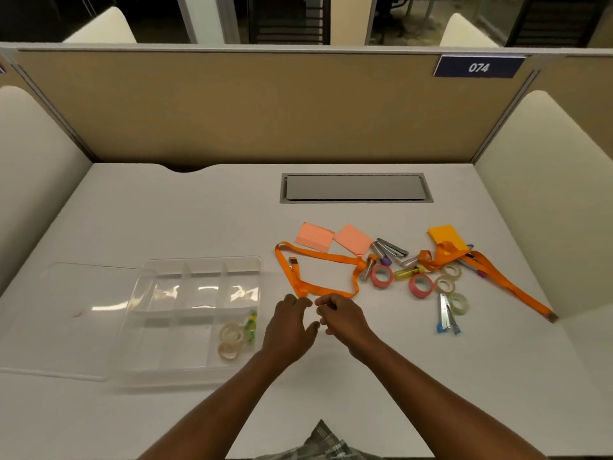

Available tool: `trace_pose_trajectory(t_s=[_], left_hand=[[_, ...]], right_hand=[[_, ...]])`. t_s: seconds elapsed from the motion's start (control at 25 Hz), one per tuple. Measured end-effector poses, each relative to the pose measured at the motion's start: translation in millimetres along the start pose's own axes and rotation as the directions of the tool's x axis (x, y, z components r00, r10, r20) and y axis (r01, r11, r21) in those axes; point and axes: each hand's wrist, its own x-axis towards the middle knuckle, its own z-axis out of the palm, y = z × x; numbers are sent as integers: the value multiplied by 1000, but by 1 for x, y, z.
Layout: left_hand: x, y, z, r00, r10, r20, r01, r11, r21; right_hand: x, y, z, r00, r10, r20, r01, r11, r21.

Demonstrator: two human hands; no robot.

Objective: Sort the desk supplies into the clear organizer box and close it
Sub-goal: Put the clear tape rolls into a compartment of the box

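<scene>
The clear organizer box (195, 313) sits on the left half of the white desk (166, 210), with its lid (76, 313) swung open flat to the left. Its near-right compartment holds two clear tape rolls (230, 340) and a few green and yellow pins (251, 327); the other compartments look bare.

To the right lie two orange lanyards: a looped one (318, 270) just beyond the hands and a long one (504, 282) trailing to the desk edge. Around them are two pink sticky notes (314, 237), one orange sticky pad (446, 236), two pink tape rolls (382, 276), three clear tape rolls (459, 303), a silver stapler (393, 249) and some markers, partly buried under the long lanyard.

The left hand (290, 322) is slack, fingers straight, grasping nothing. The right hand (345, 318) curls at the looped lanyard's near edge; whether it pinches the strap I cannot tell.
</scene>
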Motion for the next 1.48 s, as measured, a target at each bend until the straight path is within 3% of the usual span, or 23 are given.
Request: trace_pose_trajectory(t_s=[0.16,0.32,0.44,0.56,0.72,0.88,1.0,1.08,1.2,1.24,1.32,1.4,1.48], left_hand=[[15,53,35,996,60,68,-60,998,-3],[29,98,68,979,116,166,-120,993,14],[36,125,88,965,138,225,-149,988,33],[41,144,104,947,163,278,-180,983,39],[44,156,117,936,167,310,-195,979,60],[45,159,122,931,157,329,-193,978,79],[46,161,125,928,141,344,-178,981,81],[48,165,127,929,128,348,-160,985,65],[51,178,131,935,117,335,-136,990,35],[52,184,133,939,118,322,-135,990,31],[56,195,136,949,157,274,-163,987,-4],[60,204,140,947,231,224,-218,973,-81],[65,209,142,949,258,183,-238,963,-126]], right_hand=[[5,37,-57,995,43,-89,-42,999,22],[11,78,-117,973,14,-231,-31,997,-69],[19,111,-168,910,-40,-413,-36,984,-177],[32,145,-215,851,-24,-525,-146,949,-280],[49,174,-242,899,-8,-437,-208,871,-445],[55,193,-240,940,-117,-320,-124,758,-640],[56,198,-239,939,-177,-295,-81,719,-690],[55,195,-241,924,-158,-347,-83,806,-587],[48,177,-240,894,-80,-441,-27,972,-232],[45,168,-239,920,-42,-391,11,997,-82],[37,149,-239,992,19,-127,5,982,190],[31,136,-239,990,22,140,-64,951,304],[30,131,-241,972,3,235,-82,941,329]])
